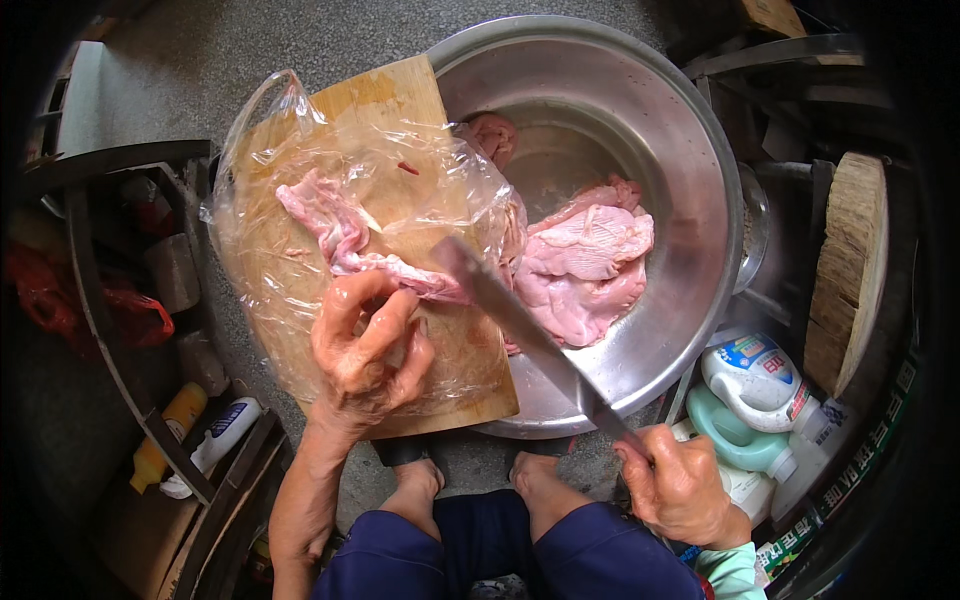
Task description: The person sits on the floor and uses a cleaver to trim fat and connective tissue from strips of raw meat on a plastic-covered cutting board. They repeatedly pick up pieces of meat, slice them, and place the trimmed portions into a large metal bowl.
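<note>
My left hand is closed on the near end of a long strip of pink raw meat, which lies over a clear plastic bag on a wooden cutting board. In my right hand is the handle of a long knife. Its blade, smeared by motion, points up and left, with the tip close to the strip's right end. I cannot tell whether blade and meat touch. Larger pieces of pale pink raw meat sit in a big metal basin, under the board's right side.
Another lump of meat rests in the basin by the board's edge. White and green jugs stand at the lower right, below a wooden block. Dark frames flank both sides. A yellow bottle and a white bottle lie at the lower left.
</note>
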Available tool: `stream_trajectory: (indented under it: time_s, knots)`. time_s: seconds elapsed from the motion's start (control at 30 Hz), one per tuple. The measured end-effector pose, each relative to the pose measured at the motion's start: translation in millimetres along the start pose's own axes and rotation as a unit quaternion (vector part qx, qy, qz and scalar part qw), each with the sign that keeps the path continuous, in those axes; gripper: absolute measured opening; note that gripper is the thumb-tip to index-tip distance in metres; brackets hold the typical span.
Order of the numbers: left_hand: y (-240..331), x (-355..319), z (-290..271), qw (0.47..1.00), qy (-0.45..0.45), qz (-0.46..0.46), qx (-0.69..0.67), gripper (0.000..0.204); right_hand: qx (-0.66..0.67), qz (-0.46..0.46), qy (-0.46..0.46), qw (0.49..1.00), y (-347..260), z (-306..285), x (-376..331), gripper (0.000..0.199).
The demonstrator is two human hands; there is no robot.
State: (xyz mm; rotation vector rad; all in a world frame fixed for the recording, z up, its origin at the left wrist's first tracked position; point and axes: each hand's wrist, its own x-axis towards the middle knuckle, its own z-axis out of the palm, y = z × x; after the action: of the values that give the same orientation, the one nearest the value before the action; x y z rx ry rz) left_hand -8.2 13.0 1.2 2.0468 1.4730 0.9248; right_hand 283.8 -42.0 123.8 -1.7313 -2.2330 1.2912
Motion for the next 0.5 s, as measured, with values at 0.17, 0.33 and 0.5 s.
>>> stream_trajectory:
  time_s: [0.17,0.33,0.5]
  knots:
    - [2.5,33.9,-19.7,0.986,-0.152,0.042,0.048,0.039,-0.013,0.016,0.035,0.999,2.0,-1.8,5.0,0.014]
    - [9.4,50.9,-40.7,0.969,-0.210,0.020,0.130,0.026,-0.001,0.055,0.097,0.994,6.2,11.2,0.7,0.014]
    - [6.6,54.1,-32.4,0.953,-0.254,0.057,0.154,0.023,-0.161,0.077,0.173,0.969,18.6,23.7,13.9,0.016]
